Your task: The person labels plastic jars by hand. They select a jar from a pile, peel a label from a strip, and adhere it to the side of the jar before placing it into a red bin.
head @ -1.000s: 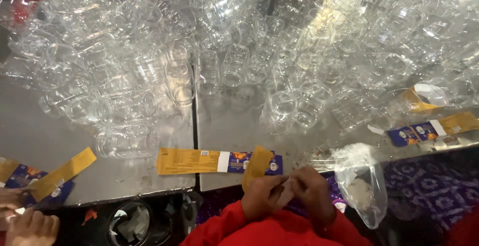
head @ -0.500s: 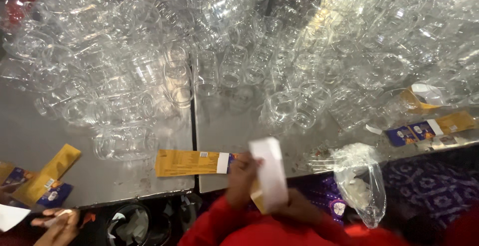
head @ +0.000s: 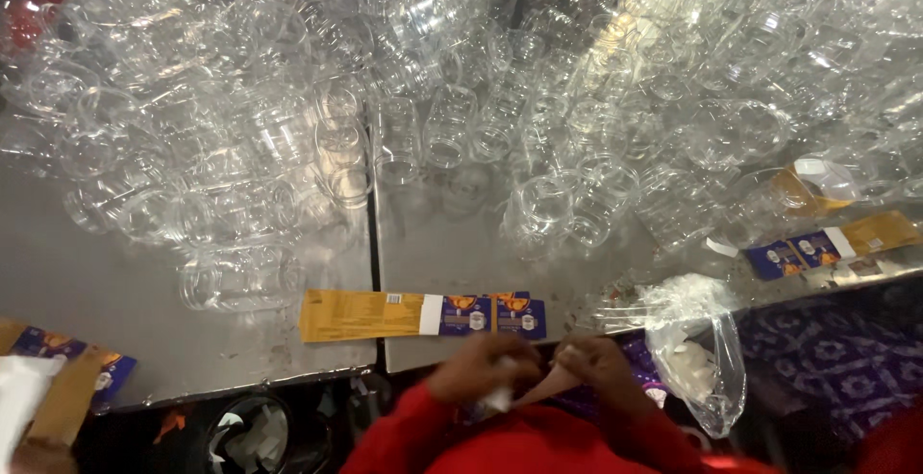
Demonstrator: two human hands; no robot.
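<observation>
— What differs from half a second back?

— The white strip that stood upright between the hands is down now. The left hand [head: 481,370] and right hand [head: 598,366] sit close together at the counter [head: 115,291] edge, both pinching a small folded paper piece [head: 538,387], tan on one side with a white scrap by the left fingers.

— Materials?

— The counter is dull grey metal, two sheets meeting at a seam. Beyond it lies a heap of clear plastic jars [head: 433,128], round and glossy, too many to count. One long flat label [head: 423,314], yellow with a blue end, lies just ahead of the hands.

— Anything else?

— A crinkled clear plastic bag [head: 697,359] hangs off the edge at the right, and another label [head: 827,243] lies far right. The sleeves are red.
</observation>
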